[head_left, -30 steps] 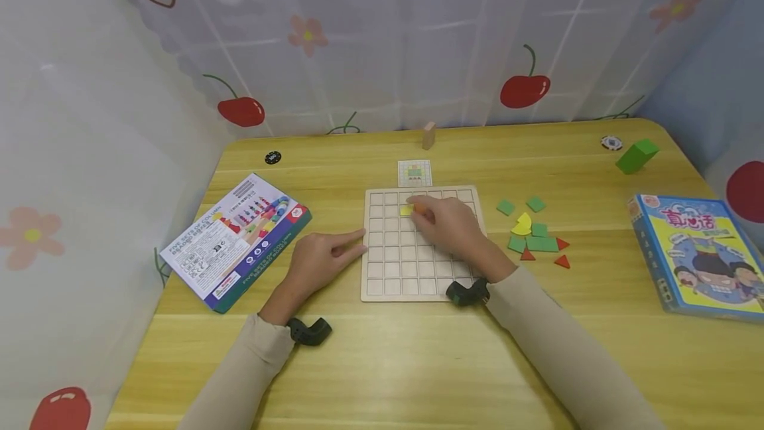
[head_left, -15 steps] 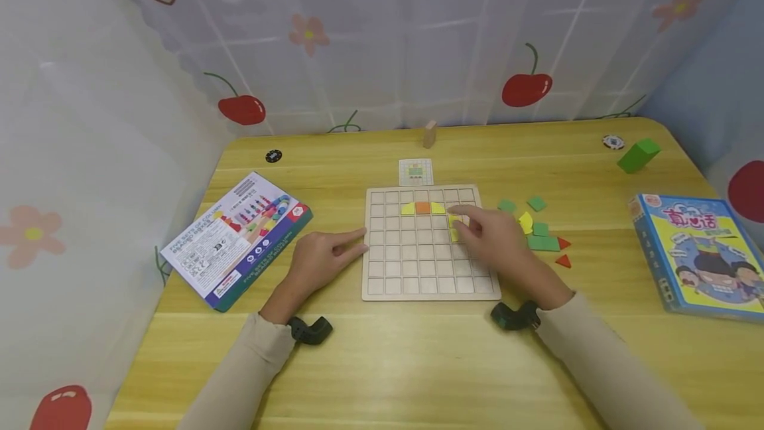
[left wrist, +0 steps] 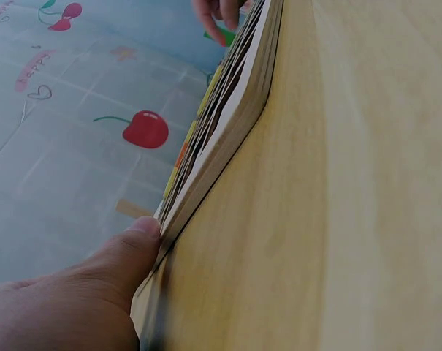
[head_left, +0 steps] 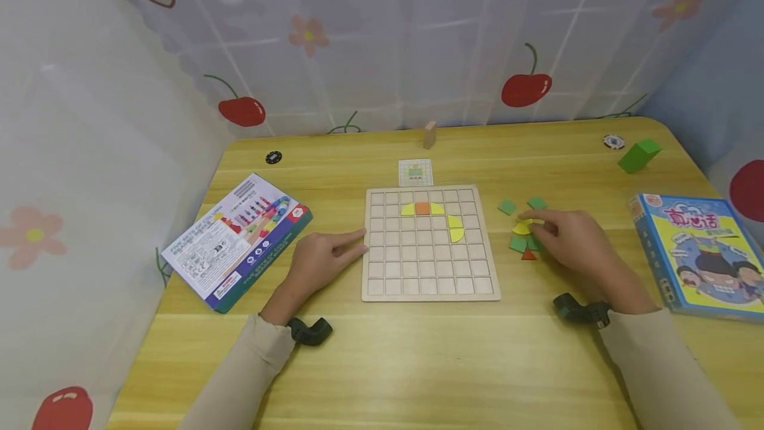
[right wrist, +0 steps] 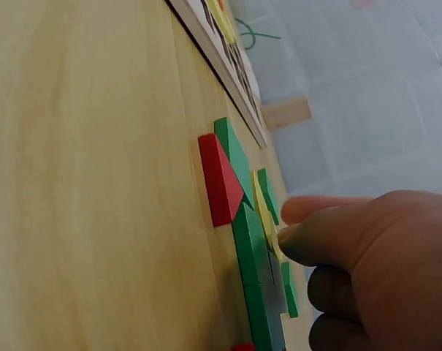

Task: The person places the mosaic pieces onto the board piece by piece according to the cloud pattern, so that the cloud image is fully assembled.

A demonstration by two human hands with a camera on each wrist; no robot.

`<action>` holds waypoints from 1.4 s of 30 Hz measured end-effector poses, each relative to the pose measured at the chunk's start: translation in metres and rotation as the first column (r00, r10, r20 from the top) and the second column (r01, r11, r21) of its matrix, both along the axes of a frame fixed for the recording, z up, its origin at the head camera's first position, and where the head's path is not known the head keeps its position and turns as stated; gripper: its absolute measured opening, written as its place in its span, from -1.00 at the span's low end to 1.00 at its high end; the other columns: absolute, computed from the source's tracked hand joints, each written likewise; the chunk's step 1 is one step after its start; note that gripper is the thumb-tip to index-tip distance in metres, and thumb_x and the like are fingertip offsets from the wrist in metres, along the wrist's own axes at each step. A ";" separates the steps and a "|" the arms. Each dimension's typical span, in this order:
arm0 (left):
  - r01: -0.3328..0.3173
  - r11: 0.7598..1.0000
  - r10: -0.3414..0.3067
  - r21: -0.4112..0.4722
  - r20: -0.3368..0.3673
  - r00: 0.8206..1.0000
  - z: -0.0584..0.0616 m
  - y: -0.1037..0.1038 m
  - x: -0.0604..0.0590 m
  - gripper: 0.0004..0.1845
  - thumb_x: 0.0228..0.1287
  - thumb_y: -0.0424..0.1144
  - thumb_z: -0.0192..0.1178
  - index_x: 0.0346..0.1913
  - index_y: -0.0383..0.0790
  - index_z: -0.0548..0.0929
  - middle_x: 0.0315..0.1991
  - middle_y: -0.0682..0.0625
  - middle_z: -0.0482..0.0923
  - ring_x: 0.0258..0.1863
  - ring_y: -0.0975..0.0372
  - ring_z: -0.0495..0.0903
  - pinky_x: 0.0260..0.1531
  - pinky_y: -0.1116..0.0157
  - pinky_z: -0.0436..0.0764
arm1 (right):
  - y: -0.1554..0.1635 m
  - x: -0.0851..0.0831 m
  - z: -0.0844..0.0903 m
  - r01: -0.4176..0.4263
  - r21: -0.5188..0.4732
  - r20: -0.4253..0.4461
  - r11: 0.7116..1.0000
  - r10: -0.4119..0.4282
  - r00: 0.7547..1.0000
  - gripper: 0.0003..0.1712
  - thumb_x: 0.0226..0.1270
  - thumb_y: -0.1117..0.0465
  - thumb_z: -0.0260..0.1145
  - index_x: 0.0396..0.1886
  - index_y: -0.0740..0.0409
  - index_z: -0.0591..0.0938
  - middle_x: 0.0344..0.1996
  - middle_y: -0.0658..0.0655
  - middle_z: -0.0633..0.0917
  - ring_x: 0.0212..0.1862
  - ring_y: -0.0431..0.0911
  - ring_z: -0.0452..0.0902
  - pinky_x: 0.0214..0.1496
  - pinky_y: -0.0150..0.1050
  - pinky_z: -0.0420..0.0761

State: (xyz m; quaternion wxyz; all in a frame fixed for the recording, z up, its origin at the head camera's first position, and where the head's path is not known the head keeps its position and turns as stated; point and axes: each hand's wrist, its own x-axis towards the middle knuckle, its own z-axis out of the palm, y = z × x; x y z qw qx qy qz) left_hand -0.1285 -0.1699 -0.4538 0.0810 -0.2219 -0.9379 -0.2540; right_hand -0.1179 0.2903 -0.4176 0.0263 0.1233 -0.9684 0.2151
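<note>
In the head view my left hand (head_left: 319,259) touches the left edge of the gridded wooden board (head_left: 394,288) with straight index finger and thumb. On the board an orange square (head_left: 422,208) sits between two yellow quarter-circle pieces, with a yellow half-round pair (head_left: 456,235) lower right. My right hand (head_left: 575,244), right of the board, pinches a yellow quarter-circle piece (head_left: 522,227) between thumb and index finger. Green squares (head_left: 507,207) and a red triangle (head_left: 528,254) lie around it. In the right wrist view, thumb and index finger meet at the yellow piece (right wrist: 262,207); more pieces are hidden beneath the hand.
A small pattern card (head_left: 415,172) lies behind the board, with a wooden block (head_left: 429,135) farther back. A beaded-column box (head_left: 235,241) lies at left, a blue-edged game box (head_left: 704,251) at right. A green block (head_left: 638,156) and two chips sit toward the back.
My right hand has moved from the board's top row, past its right side, to the loose pieces. The orange square and yellow pieces on the board have come into view. My left hand has stayed put.
</note>
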 end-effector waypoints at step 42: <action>0.017 1.000 -0.017 0.006 -0.022 1.000 -0.002 0.000 0.000 -0.59 0.34 0.17 0.33 0.18 0.20 0.74 -0.82 0.27 0.13 -0.72 0.39 -0.01 -0.64 0.30 0.08 | -0.007 -0.020 0.006 -0.116 -0.017 0.191 0.993 0.117 0.975 -0.58 0.45 0.13 0.38 0.26 0.06 0.67 -0.65 -0.01 0.45 -0.71 -0.11 0.32 -0.64 -0.22 0.36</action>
